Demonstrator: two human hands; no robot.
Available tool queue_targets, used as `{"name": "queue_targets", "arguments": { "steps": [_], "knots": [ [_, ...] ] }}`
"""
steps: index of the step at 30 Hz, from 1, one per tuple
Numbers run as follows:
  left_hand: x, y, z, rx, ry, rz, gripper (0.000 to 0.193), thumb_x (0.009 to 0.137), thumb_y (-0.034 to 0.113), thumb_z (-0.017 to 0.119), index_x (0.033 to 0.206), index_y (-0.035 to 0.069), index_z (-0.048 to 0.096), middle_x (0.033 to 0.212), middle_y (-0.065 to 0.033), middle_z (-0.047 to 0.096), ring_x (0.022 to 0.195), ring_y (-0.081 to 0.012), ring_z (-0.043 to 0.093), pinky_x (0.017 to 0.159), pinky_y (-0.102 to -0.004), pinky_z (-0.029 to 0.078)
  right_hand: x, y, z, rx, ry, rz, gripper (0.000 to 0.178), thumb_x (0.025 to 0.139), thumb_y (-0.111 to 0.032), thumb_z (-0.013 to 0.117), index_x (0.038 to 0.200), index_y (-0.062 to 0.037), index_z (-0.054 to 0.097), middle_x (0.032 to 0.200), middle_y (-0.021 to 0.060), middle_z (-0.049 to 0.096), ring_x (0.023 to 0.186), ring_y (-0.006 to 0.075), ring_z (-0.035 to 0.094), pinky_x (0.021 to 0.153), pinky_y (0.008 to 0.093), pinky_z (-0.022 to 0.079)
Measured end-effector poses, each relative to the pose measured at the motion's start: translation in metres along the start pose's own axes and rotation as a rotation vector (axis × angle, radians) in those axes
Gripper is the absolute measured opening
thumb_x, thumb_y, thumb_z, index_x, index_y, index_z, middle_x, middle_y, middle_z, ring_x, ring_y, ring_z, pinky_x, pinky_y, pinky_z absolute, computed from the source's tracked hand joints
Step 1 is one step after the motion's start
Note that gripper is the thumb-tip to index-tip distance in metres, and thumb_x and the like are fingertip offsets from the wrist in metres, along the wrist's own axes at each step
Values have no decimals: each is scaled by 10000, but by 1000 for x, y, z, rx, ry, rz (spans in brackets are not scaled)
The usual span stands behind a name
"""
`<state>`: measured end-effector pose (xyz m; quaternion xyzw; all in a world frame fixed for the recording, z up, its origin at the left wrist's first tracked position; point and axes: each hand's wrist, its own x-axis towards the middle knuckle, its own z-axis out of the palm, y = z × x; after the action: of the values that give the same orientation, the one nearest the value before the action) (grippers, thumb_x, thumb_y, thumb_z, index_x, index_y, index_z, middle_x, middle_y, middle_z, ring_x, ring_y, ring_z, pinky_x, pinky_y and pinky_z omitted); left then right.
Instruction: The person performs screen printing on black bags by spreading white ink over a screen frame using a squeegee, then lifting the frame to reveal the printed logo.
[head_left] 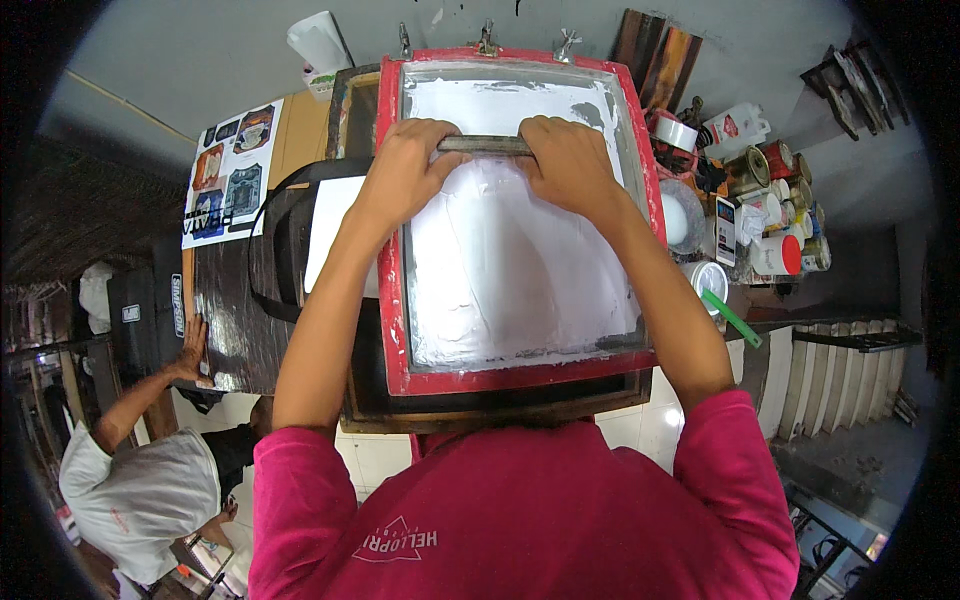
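Observation:
A red-framed printing screen lies in front of me, its inner surface coated with white ink. Toward its far end, both my hands grip one squeegee that lies crosswise. My left hand is wrapped round the left end, and my right hand closes on the right end, thumbs on the near side. The squeegee's blade is mostly hidden from above. Smooth white ink spreads from it down to the near edge, thicker and streaked at the left. Metal clamps stand along the far side of the frame.
Paint cans, a phone and a white tub with a green stick crowd the right side. Printed picture sheets lie at left. A co-worker at lower left rests a hand on the dark tabletop.

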<state>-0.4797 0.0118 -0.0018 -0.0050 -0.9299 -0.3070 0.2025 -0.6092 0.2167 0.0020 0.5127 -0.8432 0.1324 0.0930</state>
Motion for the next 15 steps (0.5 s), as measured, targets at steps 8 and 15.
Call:
{"name": "queue_targets", "arguments": {
  "steps": [8,15],
  "knots": [
    [-54,30,-1,60,-10,21,335,872,177,744,1105,-55,681,1060,-217,693,1032,-390,626,965,-443,465,-46,-30,-6,45,43,-65,207,757,-120,733,861,-48,569,826,120,633,781,326,649,682,452,515],
    [-101,60,-3,46,-10,12,316,854,142,747,1089,-53,662,1057,-222,675,1043,-402,615,970,-451,459,-89,-59,-11,74,70,-94,218,741,-122,722,876,-61,563,823,102,604,769,304,630,652,426,499]
  ]
}}
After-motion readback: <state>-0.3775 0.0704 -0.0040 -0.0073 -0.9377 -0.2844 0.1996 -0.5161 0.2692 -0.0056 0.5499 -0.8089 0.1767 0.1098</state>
